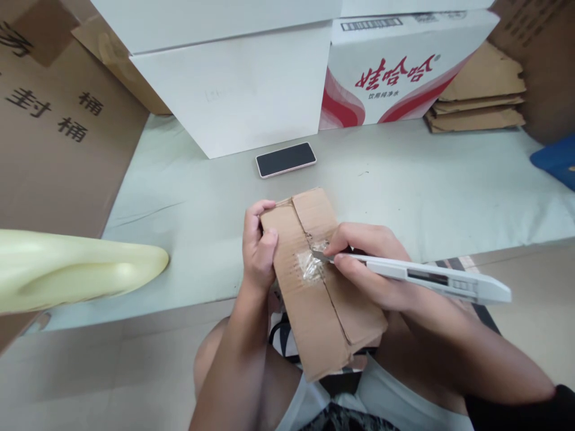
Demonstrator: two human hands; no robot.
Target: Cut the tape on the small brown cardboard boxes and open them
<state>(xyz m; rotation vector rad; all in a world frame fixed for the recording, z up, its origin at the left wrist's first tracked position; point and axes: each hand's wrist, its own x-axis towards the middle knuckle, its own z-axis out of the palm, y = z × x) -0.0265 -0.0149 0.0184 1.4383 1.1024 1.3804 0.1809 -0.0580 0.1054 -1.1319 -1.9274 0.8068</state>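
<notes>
The small cardboard box [294,311], tilted in the hands, sits over the near edge of the bench [211,239] and the person's lap [386,380]. A patch of clear tape [309,267] lies across its centre seam. The left hand [260,254] has its grip on the box's 10 o'clock side, thumb on the top face, fingers round the edge. The right hand [380,242] has its grip clenched round a white utility knife [467,287], handle pointing just past 3 o'clock, blade [321,257] extended and meeting the tape at the seam.

From the box, a smartphone [286,160] with a dark screen lies on the bench between 11 and 12 o'clock. Beyond it stands a plain white carton [256,96]; a red-and-white drinking-water carton [395,78] is at 1 o'clock, and folded cardboard [480,84] between 1 and 2. A blue object [557,161], cut off by the view, is at 2 o'clock. A pale yellow object [90,263] reaches in from 9 o'clock, and a large brown carton [58,155] stands at 10.
</notes>
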